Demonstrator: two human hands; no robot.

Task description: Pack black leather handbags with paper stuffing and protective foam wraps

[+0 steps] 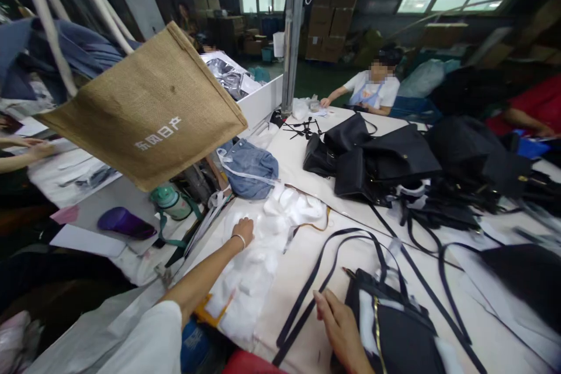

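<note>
My left hand (243, 232), with a white band at the wrist, is on a spread of thin white packing sheets (252, 280). Its fingers are curled down into them, and the fingertips are hidden. My right hand (336, 318) is held over the near table, fingers loosely bent and partly apart, with nothing visible in it. Just right of it lies a black bag (403, 333) with a gold zip and white padding showing. The bag's long black straps (313, 280) stretch out to the left and back, past my right hand.
Several black bags (394, 155) are heaped on the table's far right. A blue-grey cloth bag (252, 169) sits behind the sheets. A tan fabric bag (153, 105) hangs at upper left, above a green bottle (170, 201) and a purple bottle (125, 222). A co-worker (372, 87) sits across the table.
</note>
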